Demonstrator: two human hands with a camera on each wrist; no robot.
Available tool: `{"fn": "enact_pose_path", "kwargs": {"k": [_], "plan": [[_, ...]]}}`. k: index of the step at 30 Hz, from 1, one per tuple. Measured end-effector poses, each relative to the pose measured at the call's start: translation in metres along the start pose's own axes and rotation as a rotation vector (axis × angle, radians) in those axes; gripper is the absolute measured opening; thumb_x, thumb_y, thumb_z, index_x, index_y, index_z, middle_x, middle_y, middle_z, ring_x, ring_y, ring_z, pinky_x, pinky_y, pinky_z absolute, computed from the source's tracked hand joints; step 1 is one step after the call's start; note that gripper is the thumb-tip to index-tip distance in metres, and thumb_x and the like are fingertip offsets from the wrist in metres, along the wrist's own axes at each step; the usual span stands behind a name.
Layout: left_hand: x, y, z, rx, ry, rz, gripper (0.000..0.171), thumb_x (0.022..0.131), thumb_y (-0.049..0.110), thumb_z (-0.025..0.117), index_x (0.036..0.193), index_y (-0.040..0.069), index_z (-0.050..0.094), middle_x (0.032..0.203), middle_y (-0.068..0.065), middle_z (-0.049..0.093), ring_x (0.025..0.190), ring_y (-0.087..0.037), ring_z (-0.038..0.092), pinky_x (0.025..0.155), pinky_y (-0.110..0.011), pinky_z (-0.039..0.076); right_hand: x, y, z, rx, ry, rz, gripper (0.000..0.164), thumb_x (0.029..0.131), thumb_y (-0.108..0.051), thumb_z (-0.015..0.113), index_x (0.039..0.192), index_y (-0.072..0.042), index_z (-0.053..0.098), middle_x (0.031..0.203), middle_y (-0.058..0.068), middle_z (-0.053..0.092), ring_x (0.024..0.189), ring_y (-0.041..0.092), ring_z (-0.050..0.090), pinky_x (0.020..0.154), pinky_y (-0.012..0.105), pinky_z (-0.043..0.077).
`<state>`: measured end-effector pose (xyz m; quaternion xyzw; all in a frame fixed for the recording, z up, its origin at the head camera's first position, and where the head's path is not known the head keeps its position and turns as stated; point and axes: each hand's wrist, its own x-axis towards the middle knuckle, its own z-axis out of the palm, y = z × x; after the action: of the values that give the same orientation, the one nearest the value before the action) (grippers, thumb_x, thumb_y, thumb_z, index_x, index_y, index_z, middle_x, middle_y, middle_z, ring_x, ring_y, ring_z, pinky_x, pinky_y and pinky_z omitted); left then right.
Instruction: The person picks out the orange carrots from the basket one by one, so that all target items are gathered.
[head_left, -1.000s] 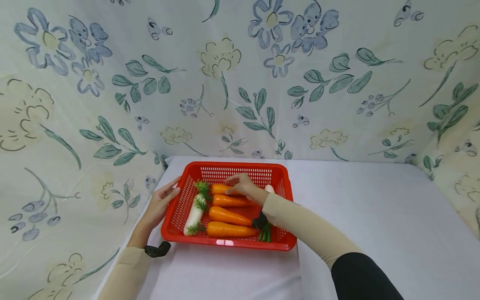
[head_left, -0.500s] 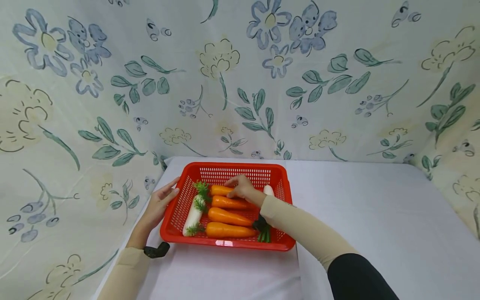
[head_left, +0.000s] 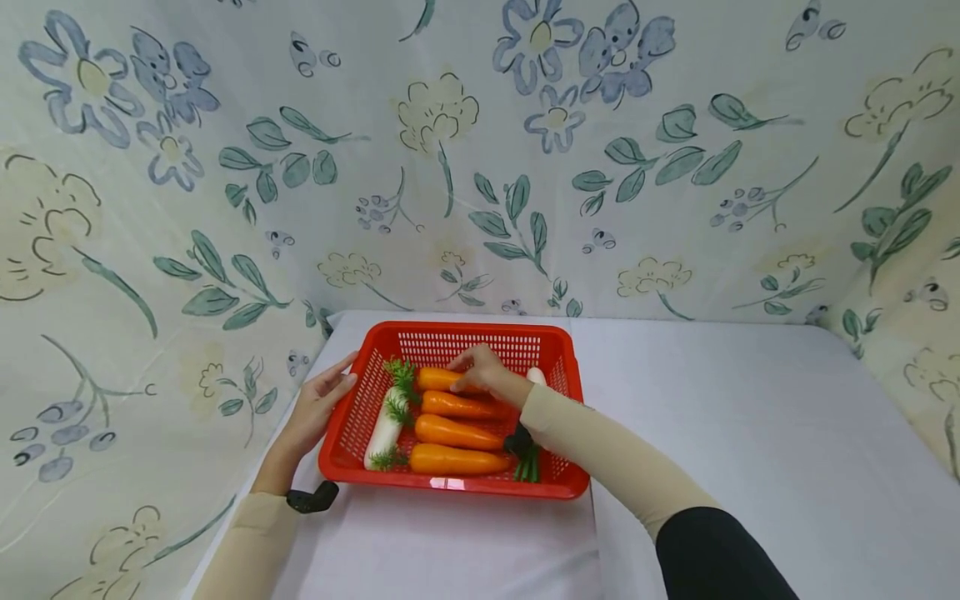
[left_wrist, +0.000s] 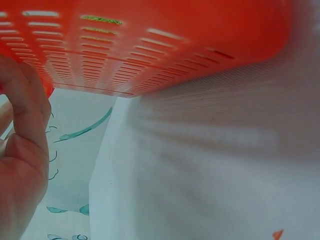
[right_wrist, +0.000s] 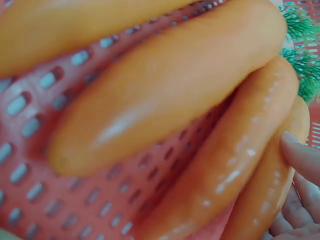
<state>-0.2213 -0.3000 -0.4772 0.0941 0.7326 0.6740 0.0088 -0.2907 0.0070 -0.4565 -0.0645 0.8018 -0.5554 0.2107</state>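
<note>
Pinching the far carrot (head_left: 434,379) in the basket (head_left: 517,488) with the right hand (head_left: 487,372).
Reaching past three nearer carrots (head_left: 453,460), right of a radish (head_left: 384,432); touching the basket's left rim with a relaxed left hand (head_left: 310,414).

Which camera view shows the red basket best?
The head view: it takes in nearly the whole basket, from above. The left wrist view shows only part of its slotted outside; the right wrist view, patches of it around carrots.
</note>
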Motion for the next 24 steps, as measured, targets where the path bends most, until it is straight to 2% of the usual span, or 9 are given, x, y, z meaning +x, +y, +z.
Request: {"fn": "enact_pose_path", "kwargs": {"k": [4, 9, 14, 24], "plan": [[0.000, 0.002, -0.001, 0.010, -0.001, -0.001, 0.053, 0.106, 0.017, 0.051, 0.154, 0.004, 0.036, 0.106, -0.012, 0.063, 0.083, -0.013, 0.069, 0.072, -0.030, 0.061, 0.003, -0.008, -0.002, -0.082, 0.015, -0.061, 0.026, 0.080, 0.006, 0.079, 0.105, 0.000, 0.077, 0.108, 0.010, 0.070, 0.102, 0.024, 0.060, 0.075, 0.028, 0.056], [0.000, 0.003, -0.001, 0.005, 0.004, -0.002, 0.053, 0.105, 0.017, 0.051, 0.154, 0.003, 0.036, 0.107, -0.013, 0.063, 0.084, -0.013, 0.069, 0.072, -0.030, 0.060, 0.002, -0.023, -0.006, -0.147, -0.014, -0.084, 0.028, 0.077, 0.008, 0.081, 0.104, 0.000, 0.077, 0.111, 0.010, 0.069, 0.097, 0.021, 0.056, 0.075, 0.026, 0.053], [0.000, 0.001, 0.000, -0.013, 0.003, -0.010, 0.053, 0.105, 0.017, 0.052, 0.154, 0.004, 0.035, 0.107, -0.008, 0.065, 0.085, -0.013, 0.069, 0.072, -0.031, 0.060, -0.002, -0.034, -0.014, -0.167, -0.037, -0.119, 0.029, 0.076, 0.008, 0.082, 0.103, 0.000, 0.078, 0.107, 0.011, 0.070, 0.097, 0.024, 0.059, 0.084, 0.030, 0.055], [0.001, -0.001, 0.000, -0.030, 0.006, -0.018, 0.053, 0.106, 0.017, 0.051, 0.155, 0.006, 0.035, 0.109, -0.009, 0.065, 0.087, -0.014, 0.069, 0.074, -0.031, 0.060, -0.014, -0.044, -0.037, -0.203, -0.070, -0.162, 0.030, 0.078, 0.006, 0.081, 0.108, -0.001, 0.077, 0.113, 0.011, 0.070, 0.099, 0.025, 0.062, 0.081, 0.030, 0.057]]}}
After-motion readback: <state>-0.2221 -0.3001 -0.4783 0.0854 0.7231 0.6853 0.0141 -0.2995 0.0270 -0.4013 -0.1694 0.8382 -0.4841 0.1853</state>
